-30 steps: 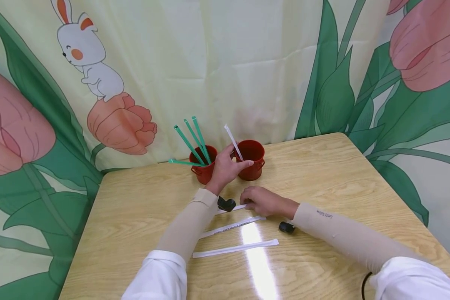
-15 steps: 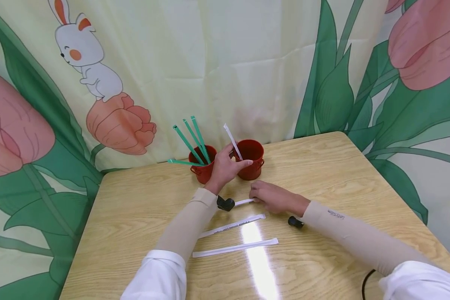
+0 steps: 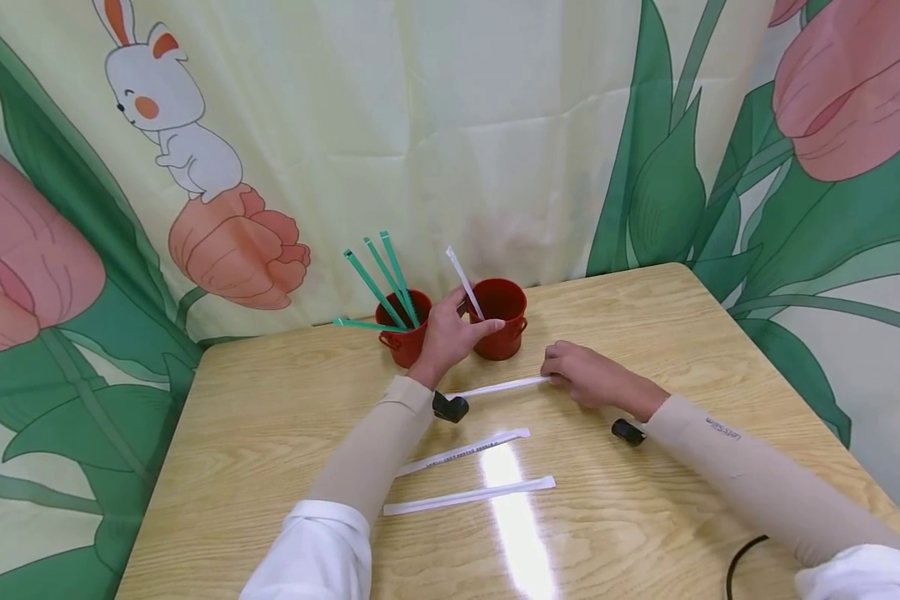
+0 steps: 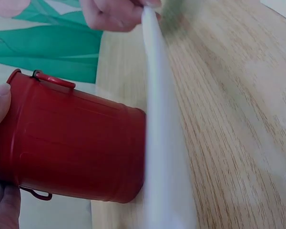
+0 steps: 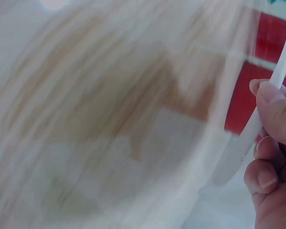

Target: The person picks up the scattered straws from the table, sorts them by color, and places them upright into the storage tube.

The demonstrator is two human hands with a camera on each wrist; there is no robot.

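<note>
My left hand (image 3: 452,335) grips the right-hand small red bucket (image 3: 504,340) near its rim, with the thumb in front; in the left wrist view the bucket (image 4: 81,143) shows its side handles. A white paper-wrapped straw (image 3: 462,279) leans out of that bucket. Between thumb and fingers, my right hand (image 3: 596,379) pinches one end of another white wrapped straw (image 3: 504,386), which stretches left, past the bucket's front, toward my left wrist. The right wrist view shows this pinched straw (image 5: 282,62) up close, a red bucket behind it.
Beside my left hand stands a second red bucket (image 3: 405,348) with several green-wrapped straws (image 3: 375,287). Two white wrapped straws, a farther one (image 3: 457,453) and a nearer one (image 3: 468,497), lie on the wooden table (image 3: 270,450). A printed curtain (image 3: 495,150) hangs behind.
My right hand has moved right and away from me, drawing the pinched straw from the row on the table toward the right bucket's front. The left hand stays on the bucket.
</note>
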